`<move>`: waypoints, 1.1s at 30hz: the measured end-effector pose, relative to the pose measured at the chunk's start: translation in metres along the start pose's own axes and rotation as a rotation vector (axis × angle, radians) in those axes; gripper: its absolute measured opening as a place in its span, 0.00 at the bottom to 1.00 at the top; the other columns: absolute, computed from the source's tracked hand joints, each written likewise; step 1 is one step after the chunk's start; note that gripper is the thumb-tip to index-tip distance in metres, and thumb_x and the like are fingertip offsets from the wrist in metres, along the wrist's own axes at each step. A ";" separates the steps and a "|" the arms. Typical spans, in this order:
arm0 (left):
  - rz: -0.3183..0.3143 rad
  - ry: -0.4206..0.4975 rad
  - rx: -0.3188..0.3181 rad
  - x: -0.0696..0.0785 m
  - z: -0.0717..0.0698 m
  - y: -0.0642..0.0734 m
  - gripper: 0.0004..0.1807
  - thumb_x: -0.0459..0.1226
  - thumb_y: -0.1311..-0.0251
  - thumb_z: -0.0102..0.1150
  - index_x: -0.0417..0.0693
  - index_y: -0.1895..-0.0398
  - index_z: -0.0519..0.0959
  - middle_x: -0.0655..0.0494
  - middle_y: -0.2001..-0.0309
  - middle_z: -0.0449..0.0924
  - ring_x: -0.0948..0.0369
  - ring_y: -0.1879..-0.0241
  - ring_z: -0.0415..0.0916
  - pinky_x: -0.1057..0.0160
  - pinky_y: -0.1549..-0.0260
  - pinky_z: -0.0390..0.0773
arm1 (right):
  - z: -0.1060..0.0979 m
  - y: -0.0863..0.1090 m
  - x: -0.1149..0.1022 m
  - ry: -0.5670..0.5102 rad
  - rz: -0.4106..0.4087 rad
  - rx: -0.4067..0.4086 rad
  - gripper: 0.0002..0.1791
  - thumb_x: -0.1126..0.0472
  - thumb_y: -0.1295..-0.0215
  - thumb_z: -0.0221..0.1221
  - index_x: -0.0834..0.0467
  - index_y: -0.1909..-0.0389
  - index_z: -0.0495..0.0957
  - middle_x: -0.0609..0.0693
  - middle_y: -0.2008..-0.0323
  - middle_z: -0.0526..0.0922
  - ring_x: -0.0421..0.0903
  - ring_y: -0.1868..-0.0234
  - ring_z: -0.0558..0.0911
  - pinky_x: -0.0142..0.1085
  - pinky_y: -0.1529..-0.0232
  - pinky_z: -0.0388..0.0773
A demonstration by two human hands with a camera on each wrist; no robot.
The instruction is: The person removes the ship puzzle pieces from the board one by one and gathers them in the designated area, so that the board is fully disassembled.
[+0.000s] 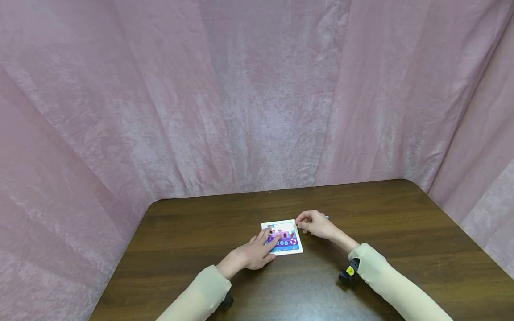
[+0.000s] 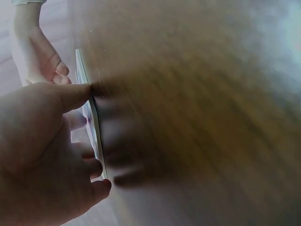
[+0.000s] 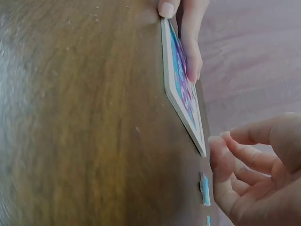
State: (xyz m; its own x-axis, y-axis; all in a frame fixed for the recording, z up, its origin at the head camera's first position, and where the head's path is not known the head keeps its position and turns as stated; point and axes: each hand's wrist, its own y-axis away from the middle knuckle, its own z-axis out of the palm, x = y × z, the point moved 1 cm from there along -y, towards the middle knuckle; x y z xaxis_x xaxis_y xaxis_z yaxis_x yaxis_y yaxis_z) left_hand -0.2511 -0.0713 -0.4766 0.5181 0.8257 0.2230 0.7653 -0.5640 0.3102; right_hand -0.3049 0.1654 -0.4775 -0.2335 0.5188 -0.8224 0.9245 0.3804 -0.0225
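Flat, square, white-bordered boat-picture board (image 1: 287,240) could skid if the spread left hand (image 1: 256,254) slacks and the right hand (image 1: 318,224) at 2 o'clock (fingertips bunched, can't tell on what) bumps it.

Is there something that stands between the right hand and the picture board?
Nothing visible does: the right hand is beside the picture board, near its far right corner. A small blue piece lies on the table nearby, out of the way.
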 end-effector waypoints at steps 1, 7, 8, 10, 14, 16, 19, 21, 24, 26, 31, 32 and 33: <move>0.000 -0.001 -0.001 0.000 0.000 0.000 0.33 0.49 0.26 0.41 0.59 0.22 0.46 0.45 0.22 0.36 0.52 0.22 0.37 0.48 0.27 0.51 | 0.001 0.000 0.000 -0.003 -0.012 -0.015 0.08 0.67 0.34 0.56 0.67 0.59 0.79 0.60 0.70 0.83 0.46 0.73 0.79 0.33 0.75 0.76; 0.007 -0.035 -0.018 0.000 0.003 0.003 0.35 0.51 0.27 0.42 0.57 0.22 0.45 0.47 0.22 0.37 0.53 0.22 0.38 0.48 0.27 0.52 | 0.008 -0.001 0.001 0.001 -0.043 -0.070 0.08 0.67 0.33 0.56 0.68 0.60 0.79 0.58 0.72 0.81 0.44 0.74 0.77 0.33 0.76 0.76; 0.008 -0.044 -0.019 0.001 0.003 0.004 0.35 0.51 0.27 0.42 0.56 0.22 0.45 0.47 0.22 0.38 0.53 0.22 0.38 0.48 0.27 0.52 | 0.009 -0.001 0.001 0.001 -0.046 -0.074 0.07 0.68 0.33 0.55 0.68 0.60 0.79 0.58 0.73 0.81 0.44 0.74 0.77 0.33 0.75 0.76; 0.011 -0.056 -0.017 0.002 0.002 0.006 0.36 0.51 0.28 0.43 0.56 0.22 0.46 0.48 0.22 0.38 0.54 0.22 0.39 0.48 0.27 0.52 | 0.010 -0.001 0.000 0.000 -0.047 -0.077 0.07 0.68 0.34 0.55 0.68 0.60 0.79 0.59 0.73 0.81 0.44 0.74 0.77 0.34 0.75 0.77; 0.024 -0.077 -0.016 0.003 -0.001 0.012 0.36 0.50 0.28 0.44 0.52 0.23 0.48 0.48 0.22 0.39 0.53 0.22 0.40 0.48 0.27 0.53 | 0.011 -0.001 -0.003 -0.007 -0.039 -0.068 0.07 0.69 0.34 0.55 0.69 0.60 0.79 0.60 0.72 0.81 0.45 0.73 0.78 0.36 0.73 0.78; 0.030 -0.081 -0.018 0.003 -0.003 0.015 0.36 0.50 0.28 0.44 0.49 0.23 0.48 0.48 0.22 0.40 0.53 0.22 0.40 0.48 0.28 0.53 | 0.011 -0.001 -0.005 -0.011 -0.039 -0.069 0.07 0.69 0.34 0.55 0.69 0.60 0.78 0.60 0.72 0.81 0.46 0.73 0.79 0.36 0.73 0.78; 0.035 -0.088 -0.020 0.002 -0.003 0.017 0.36 0.50 0.28 0.44 0.48 0.23 0.49 0.48 0.22 0.41 0.53 0.23 0.41 0.47 0.28 0.53 | 0.011 0.000 -0.006 -0.008 -0.042 -0.070 0.08 0.68 0.34 0.55 0.69 0.60 0.78 0.61 0.71 0.82 0.46 0.72 0.79 0.37 0.73 0.78; 0.038 -0.087 -0.025 0.001 -0.002 0.018 0.35 0.50 0.28 0.44 0.48 0.23 0.49 0.49 0.22 0.42 0.53 0.23 0.42 0.47 0.28 0.54 | 0.012 0.000 -0.006 -0.001 -0.041 -0.071 0.08 0.68 0.34 0.55 0.69 0.60 0.78 0.61 0.71 0.81 0.46 0.72 0.79 0.36 0.73 0.78; 0.041 -0.077 -0.039 0.001 -0.001 0.019 0.35 0.50 0.27 0.43 0.48 0.23 0.49 0.50 0.22 0.42 0.53 0.23 0.43 0.49 0.28 0.55 | 0.013 -0.001 -0.005 0.017 -0.040 -0.070 0.07 0.68 0.33 0.55 0.68 0.60 0.79 0.59 0.72 0.81 0.45 0.73 0.79 0.34 0.73 0.77; 0.041 -0.064 -0.049 0.001 0.000 0.020 0.35 0.50 0.27 0.43 0.48 0.23 0.49 0.50 0.22 0.41 0.53 0.23 0.43 0.51 0.28 0.55 | 0.014 -0.003 -0.005 0.032 -0.039 -0.067 0.07 0.68 0.33 0.55 0.68 0.60 0.79 0.58 0.73 0.81 0.44 0.73 0.78 0.32 0.74 0.77; 0.043 -0.056 -0.057 0.000 0.000 0.020 0.35 0.50 0.27 0.43 0.48 0.23 0.49 0.50 0.22 0.41 0.53 0.23 0.43 0.53 0.28 0.56 | 0.017 -0.006 -0.006 0.042 -0.044 -0.058 0.08 0.68 0.33 0.54 0.67 0.60 0.79 0.58 0.72 0.82 0.45 0.73 0.78 0.31 0.74 0.76; 0.045 -0.056 -0.058 0.000 0.000 0.020 0.35 0.50 0.27 0.43 0.48 0.23 0.49 0.50 0.22 0.41 0.53 0.23 0.43 0.53 0.28 0.56 | 0.017 -0.006 -0.007 0.037 -0.044 -0.058 0.08 0.68 0.33 0.54 0.68 0.59 0.79 0.58 0.71 0.82 0.45 0.72 0.79 0.32 0.73 0.77; 0.045 -0.052 -0.060 0.001 0.000 0.020 0.36 0.51 0.27 0.43 0.48 0.23 0.48 0.50 0.21 0.40 0.53 0.23 0.43 0.53 0.28 0.56 | 0.018 -0.007 -0.008 0.032 -0.049 -0.060 0.08 0.68 0.33 0.54 0.68 0.59 0.79 0.58 0.71 0.82 0.46 0.72 0.79 0.32 0.73 0.78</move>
State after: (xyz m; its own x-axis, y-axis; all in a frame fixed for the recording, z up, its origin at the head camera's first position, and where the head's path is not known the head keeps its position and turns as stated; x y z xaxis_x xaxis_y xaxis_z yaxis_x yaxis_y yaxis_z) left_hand -0.2356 -0.0820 -0.4705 0.5719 0.7978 0.1907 0.7172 -0.5992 0.3558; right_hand -0.3038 0.1448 -0.4811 -0.2886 0.5225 -0.8023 0.8924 0.4504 -0.0277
